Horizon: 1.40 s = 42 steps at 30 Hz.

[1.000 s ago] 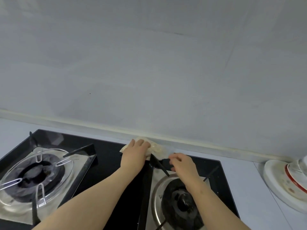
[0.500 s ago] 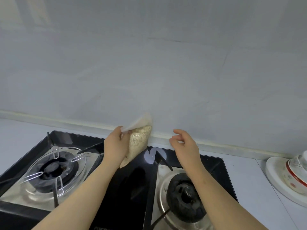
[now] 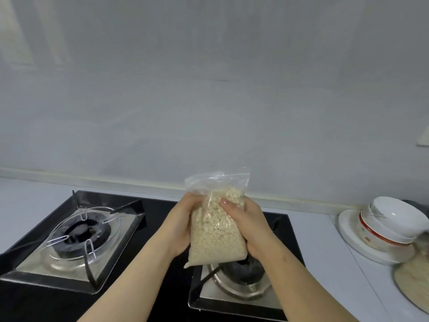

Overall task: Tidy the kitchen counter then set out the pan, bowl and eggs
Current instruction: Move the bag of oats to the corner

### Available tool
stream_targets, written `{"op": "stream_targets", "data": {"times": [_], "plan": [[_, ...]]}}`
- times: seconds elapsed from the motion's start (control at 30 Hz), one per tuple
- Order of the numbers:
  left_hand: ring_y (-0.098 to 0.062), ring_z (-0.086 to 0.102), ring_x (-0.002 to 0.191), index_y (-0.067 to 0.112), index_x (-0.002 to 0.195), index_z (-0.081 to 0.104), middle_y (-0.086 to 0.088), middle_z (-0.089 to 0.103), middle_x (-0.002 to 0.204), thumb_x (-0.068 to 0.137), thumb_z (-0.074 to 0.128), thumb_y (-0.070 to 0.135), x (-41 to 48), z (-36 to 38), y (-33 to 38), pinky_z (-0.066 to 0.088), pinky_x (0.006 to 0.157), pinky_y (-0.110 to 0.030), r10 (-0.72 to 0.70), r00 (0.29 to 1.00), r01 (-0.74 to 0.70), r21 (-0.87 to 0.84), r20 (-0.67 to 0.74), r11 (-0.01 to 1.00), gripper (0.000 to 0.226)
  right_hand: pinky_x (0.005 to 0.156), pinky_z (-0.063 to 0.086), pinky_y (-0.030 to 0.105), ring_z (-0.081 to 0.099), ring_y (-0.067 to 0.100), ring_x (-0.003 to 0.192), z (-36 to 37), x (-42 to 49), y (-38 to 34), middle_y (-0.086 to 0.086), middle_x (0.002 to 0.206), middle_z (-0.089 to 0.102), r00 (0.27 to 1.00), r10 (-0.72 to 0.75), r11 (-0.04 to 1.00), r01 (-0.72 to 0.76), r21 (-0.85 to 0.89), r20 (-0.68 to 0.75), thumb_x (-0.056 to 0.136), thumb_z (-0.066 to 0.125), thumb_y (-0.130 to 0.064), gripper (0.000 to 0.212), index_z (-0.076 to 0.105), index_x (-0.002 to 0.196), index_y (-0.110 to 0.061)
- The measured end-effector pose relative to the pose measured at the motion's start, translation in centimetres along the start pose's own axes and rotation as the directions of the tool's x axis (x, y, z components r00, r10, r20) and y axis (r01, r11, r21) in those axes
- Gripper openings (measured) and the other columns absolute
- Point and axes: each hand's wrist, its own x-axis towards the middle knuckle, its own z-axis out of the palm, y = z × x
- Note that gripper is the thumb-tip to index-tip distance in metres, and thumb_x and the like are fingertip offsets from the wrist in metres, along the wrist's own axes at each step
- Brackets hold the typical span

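Note:
A clear zip bag of pale oat-like flakes [image 3: 217, 231] is held upright above the black gas hob [image 3: 160, 231]. My left hand [image 3: 180, 225] grips its left side and my right hand [image 3: 249, 225] grips its right side, thumb across the front. At the far right, white bowls [image 3: 392, 220], one with a red band, are stacked on a white plate [image 3: 348, 231]. No pan or eggs are in view.
The left burner [image 3: 79, 233] and the right burner [image 3: 241, 275] carry pan supports. A white counter [image 3: 325, 263] runs right of the hob. A pale, partly visible thing [image 3: 413, 277] lies at the right edge. The grey wall [image 3: 209, 101] stands close behind.
The bag was lifted from behind the hob by my left hand. My right hand has left the pan support and now holds the bag too, nearer to me.

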Motion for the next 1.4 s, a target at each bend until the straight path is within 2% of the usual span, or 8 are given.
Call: {"op": "stream_targets", "data": {"times": [0.1,0.2,0.37,0.53,0.77,1.03,1.23,1.4], "plan": [[-0.024,0.067,0.083,0.007,0.102,0.061,-0.012,0.068,0.096,0.098,0.043,0.032,0.2,2.9,0.1,0.054,0.068,-0.031,0.085,0.992,-0.077,0.083,-0.095,0.994,0.031,0.089,0.053,0.044,0.069,0.021,0.095,-1.9,-1.4,-0.5,0.004,0.101,0.072,0.995,-0.053,0.999,0.052,-0.014,-0.090,0.088,0.062,-0.026,0.015,0.065,0.102,-0.019],[-0.019,0.057,0.067,0.012,0.084,0.059,-0.008,0.059,0.079,0.098,0.043,0.026,0.6,6.3,0.1,0.047,0.059,-0.029,0.200,0.959,-0.164,0.182,-0.202,0.970,0.026,0.099,0.047,0.047,0.065,0.021,0.104,-4.7,-2.8,-1.2,0.001,0.108,0.070,0.983,-0.093,0.994,0.083,-0.070,-0.160,0.090,0.058,-0.033,0.020,0.065,0.106,-0.023],[-0.018,0.049,0.065,0.015,0.073,0.057,-0.003,0.053,0.070,0.098,0.045,0.022,1.1,13.6,-0.5,0.041,0.065,-0.035,0.214,0.971,-0.195,0.170,-0.103,0.966,0.029,0.091,0.049,0.033,0.063,0.015,0.101,-10.8,-5.0,-3.5,-0.001,0.104,0.068,0.959,-0.123,0.989,0.096,-0.114,-0.257,0.096,0.042,-0.042,0.028,0.062,0.106,-0.024],[-0.015,0.049,0.064,0.017,0.082,0.059,0.000,0.055,0.072,0.100,0.041,0.022,2.4,22.1,-1.9,0.038,0.059,-0.028,0.200,0.980,-0.197,0.169,-0.004,0.966,0.025,0.102,0.044,0.043,0.058,0.019,0.113,-18.9,-7.0,-6.0,0.001,0.117,0.065,0.927,-0.172,0.978,0.120,-0.169,-0.333,0.093,0.044,-0.049,0.036,0.061,0.113,-0.023],[-0.014,0.051,0.059,0.014,0.082,0.056,0.000,0.054,0.071,0.100,0.040,0.015,3.2,36.7,-5.7,0.042,0.042,-0.017,0.184,0.980,-0.189,0.073,0.071,0.979,0.024,0.109,0.032,0.034,0.045,0.013,0.125,-33.4,-11.5,-9.9,-0.008,0.134,0.051,0.924,-0.193,0.952,0.095,-0.291,-0.331,0.093,0.047,-0.046,0.046,0.052,0.130,-0.019],[-0.021,0.056,0.071,0.011,0.082,0.057,-0.007,0.059,0.077,0.100,0.040,0.014,6.6,51.4,-11.0,0.048,0.067,-0.032,0.166,0.962,-0.183,0.060,0.216,0.981,0.025,0.063,0.060,0.031,0.066,0.011,0.086,-48.7,-16.0,-13.9,-0.003,0.097,0.067,0.940,-0.109,0.921,-0.027,-0.388,-0.325,0.089,0.061,-0.021,0.006,0.059,0.094,-0.020],[-0.007,0.059,0.057,0.016,0.086,0.059,0.001,0.060,0.076,0.099,0.042,0.017,10.1,58.3,-13.2,0.049,0.052,-0.018,0.217,0.933,-0.260,0.122,0.289,0.958,0.022,0.055,0.060,0.029,0.067,0.018,0.082,-56.4,-14.3,-15.0,0.004,0.094,0.068,0.868,-0.169,0.926,-0.023,-0.377,-0.467,0.089,0.061,-0.016,0.003,0.061,0.091,-0.014],[-0.018,0.058,0.100,0.019,0.113,0.054,-0.002,0.058,0.096,0.095,0.048,0.018,14.9,62.7,-15.7,0.046,0.091,-0.031,0.236,0.930,-0.318,0.293,0.283,0.902,0.018,0.054,0.059,0.034,0.063,0.022,0.070,-63.3,-13.5,-15.2,0.015,0.099,0.059,0.698,-0.231,0.937,-0.029,-0.349,-0.678,0.088,0.063,-0.024,0.017,0.058,0.093,-0.008]]}}
